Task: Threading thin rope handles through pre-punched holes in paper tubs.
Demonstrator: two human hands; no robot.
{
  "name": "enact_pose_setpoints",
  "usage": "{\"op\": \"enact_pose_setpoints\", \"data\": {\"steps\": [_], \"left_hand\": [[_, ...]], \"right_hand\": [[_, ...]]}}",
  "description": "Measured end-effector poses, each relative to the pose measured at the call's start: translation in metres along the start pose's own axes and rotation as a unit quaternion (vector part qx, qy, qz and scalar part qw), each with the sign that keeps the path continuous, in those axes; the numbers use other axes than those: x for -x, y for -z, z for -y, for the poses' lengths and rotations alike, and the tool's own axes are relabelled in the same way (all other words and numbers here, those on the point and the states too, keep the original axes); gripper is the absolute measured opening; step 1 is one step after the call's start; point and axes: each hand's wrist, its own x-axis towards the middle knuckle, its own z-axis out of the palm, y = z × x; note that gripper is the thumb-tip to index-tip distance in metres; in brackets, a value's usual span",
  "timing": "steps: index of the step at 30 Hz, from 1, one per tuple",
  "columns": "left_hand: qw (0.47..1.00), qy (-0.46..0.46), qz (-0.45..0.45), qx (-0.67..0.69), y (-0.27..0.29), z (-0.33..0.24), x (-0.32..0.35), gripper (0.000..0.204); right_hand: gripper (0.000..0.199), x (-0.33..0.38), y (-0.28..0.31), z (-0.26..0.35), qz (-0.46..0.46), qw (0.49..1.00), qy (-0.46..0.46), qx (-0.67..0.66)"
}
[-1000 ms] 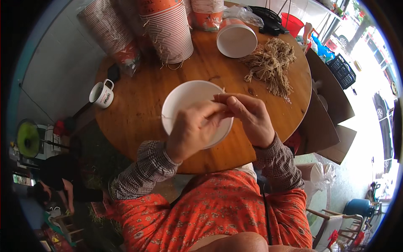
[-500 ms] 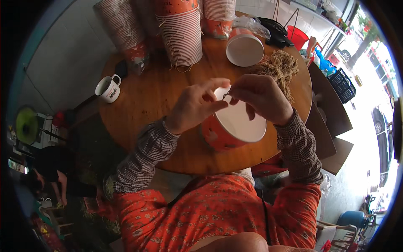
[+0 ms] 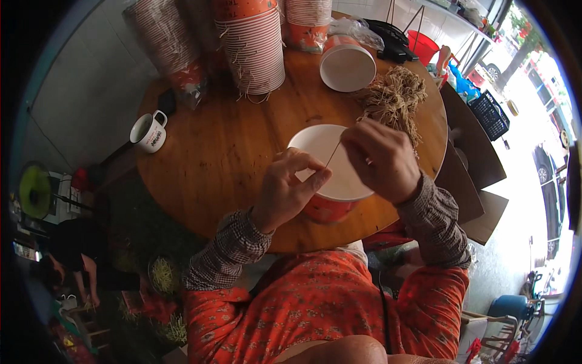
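Observation:
A thin piece of string (image 3: 334, 152) is stretched at a slant between my two hands, over a white-lined paper bucket (image 3: 314, 134) with a red-orange outside. My right hand (image 3: 386, 162) pinches its upper end, fingers curled. At the lower end, the thumb and forefinger of my left hand (image 3: 288, 185) close on the string. The bucket stands upright on the round wooden table (image 3: 212, 182), partly hidden by both hands. Beyond my right hand lies a tangled bundle of tan strings (image 3: 397, 97).
Tall stacks of paper buckets (image 3: 251, 57) stand at the back, some in clear plastic. A single bucket (image 3: 347, 68) lies tipped beside the string bundle. To the left is a white mug (image 3: 149, 133). Cardboard (image 3: 470, 142) sits off the right edge. Another person (image 3: 79, 252) bends down at lower left.
My hands have drawn apart, the left lower and nearer to me, and the string now runs straight between them. The view has shifted slightly.

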Motion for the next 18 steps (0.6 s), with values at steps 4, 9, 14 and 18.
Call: {"op": "enact_pose_setpoints", "data": {"steps": [4,9,14,18], "left_hand": [[0.992,-0.094,-0.005,-0.081,0.005,0.01,0.007,0.01],[0.978,-0.136,0.064,-0.143,0.003,0.004,0.009,0.012],[0.896,-0.272,-0.002,-0.351,0.018,0.0,0.008,0.019],[0.876,-0.26,-0.013,-0.407,0.039,0.013,0.004,0.02]], "right_hand": [[0.004,-0.003,0.011,-0.023,-0.028,0.995,-0.094,0.001],[0.003,0.008,-0.003,-0.038,-0.075,0.995,-0.068,0.025],[0.011,0.019,0.013,-0.052,-0.028,0.994,-0.092,0.053],[0.019,0.057,0.003,-0.092,0.104,0.988,-0.105,0.037]]}}
